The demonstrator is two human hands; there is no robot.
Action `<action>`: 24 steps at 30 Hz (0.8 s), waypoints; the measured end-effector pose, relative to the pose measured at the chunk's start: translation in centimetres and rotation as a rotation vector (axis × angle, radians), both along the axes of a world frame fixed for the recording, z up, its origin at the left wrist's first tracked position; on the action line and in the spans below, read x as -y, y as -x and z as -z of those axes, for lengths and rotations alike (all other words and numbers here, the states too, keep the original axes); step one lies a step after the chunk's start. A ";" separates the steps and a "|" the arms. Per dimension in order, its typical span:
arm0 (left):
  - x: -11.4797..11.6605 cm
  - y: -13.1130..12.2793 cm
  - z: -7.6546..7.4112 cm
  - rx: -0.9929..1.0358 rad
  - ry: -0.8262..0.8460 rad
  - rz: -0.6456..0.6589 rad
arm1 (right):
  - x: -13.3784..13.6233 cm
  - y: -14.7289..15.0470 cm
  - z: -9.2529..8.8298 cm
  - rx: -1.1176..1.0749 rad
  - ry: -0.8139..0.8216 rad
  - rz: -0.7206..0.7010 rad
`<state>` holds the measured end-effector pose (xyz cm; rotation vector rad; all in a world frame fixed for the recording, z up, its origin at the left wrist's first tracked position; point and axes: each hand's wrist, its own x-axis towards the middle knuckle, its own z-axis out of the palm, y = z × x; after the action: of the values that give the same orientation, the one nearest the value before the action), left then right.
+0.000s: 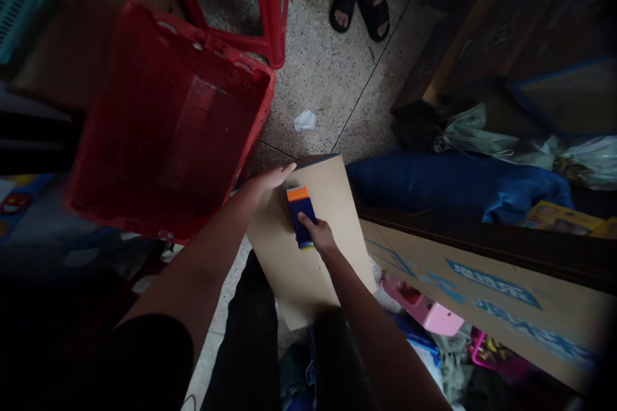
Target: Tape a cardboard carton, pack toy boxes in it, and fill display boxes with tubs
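Left hand [268, 181] on cardboard sheet [289, 276]; right hand [321, 236] on blue-orange block [299, 215].

Free passage is offered beyond the cardboard sheet [289, 263] over the terrazzo floor [318, 83]. The left hand [267, 180] is hemmed in by a tilted red plastic crate [164, 122]; the right hand [317, 236] is bounded by a printed cardboard panel [482, 295].

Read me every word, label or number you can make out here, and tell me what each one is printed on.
Large tan cardboard sheet with blue print: big blue lettering, too blurred to read.
Small blue-and-orange box under the right hand: nothing legible.
Yellow printed package: too small and blurred to read.
Nothing can be quoted.
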<state>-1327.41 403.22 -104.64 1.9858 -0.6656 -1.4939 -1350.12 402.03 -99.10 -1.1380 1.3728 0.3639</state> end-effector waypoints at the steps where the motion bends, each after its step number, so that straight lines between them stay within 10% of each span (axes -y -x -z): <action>1: 0.0 0.1 0.1 0.004 0.013 0.041 | -0.9 2.0 -0.2 -0.026 -0.011 -0.021; 10: 0.3 0.6 1.3 0.195 0.056 0.190 | -7.6 18.8 -0.7 -0.228 -0.118 -0.084; 24: 0.4 1.7 1.9 0.331 0.046 0.185 | -7.0 19.6 -1.3 -0.249 -0.017 -0.140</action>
<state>-1329.08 402.80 -106.55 2.2076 -1.0356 -1.2451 -1369.70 408.98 -97.83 -1.2081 1.5056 0.6341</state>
